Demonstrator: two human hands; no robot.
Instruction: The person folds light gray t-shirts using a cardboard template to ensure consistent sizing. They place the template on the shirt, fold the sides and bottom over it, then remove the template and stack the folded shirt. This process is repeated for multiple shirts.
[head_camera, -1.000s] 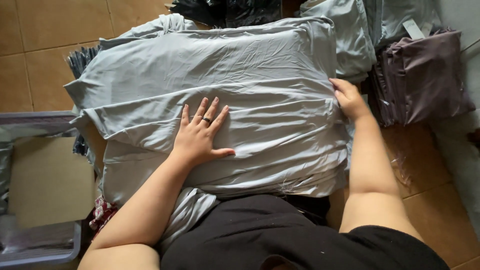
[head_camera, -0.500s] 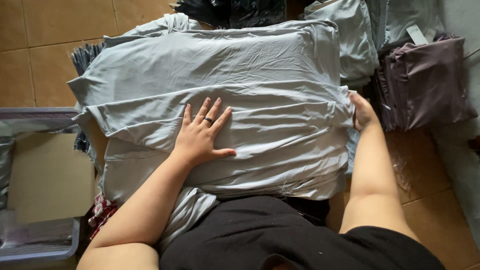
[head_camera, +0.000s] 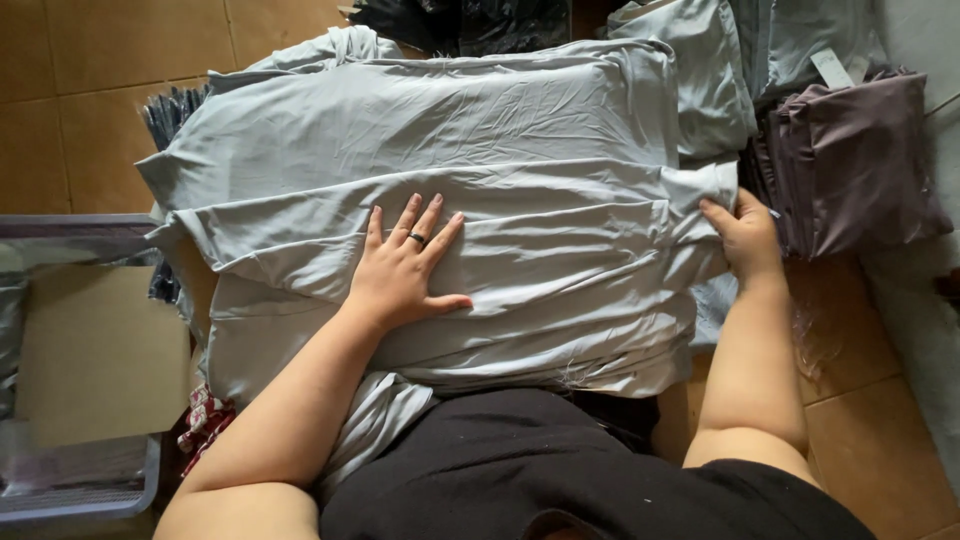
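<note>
Pale grey-blue folded garment (head_camera: 520, 180) lies spread across the person's lap, atop more of the same fabric, over tan floor tiles (head_camera: 90, 90). Left hand (head_camera: 405, 270) lies flat on its middle, palm down, fingers splayed, thumb out to the side, ring on one finger; pressing, not gripping. Left forearm runs down-left. Right hand (head_camera: 745, 240) at the garment's right edge, fingers curled and pinching the fabric fold, wrist bent, forearm straight down. Purple folded stack (head_camera: 850, 160) just beside the right hand. Cardboard box (head_camera: 90, 350) far left.
</note>
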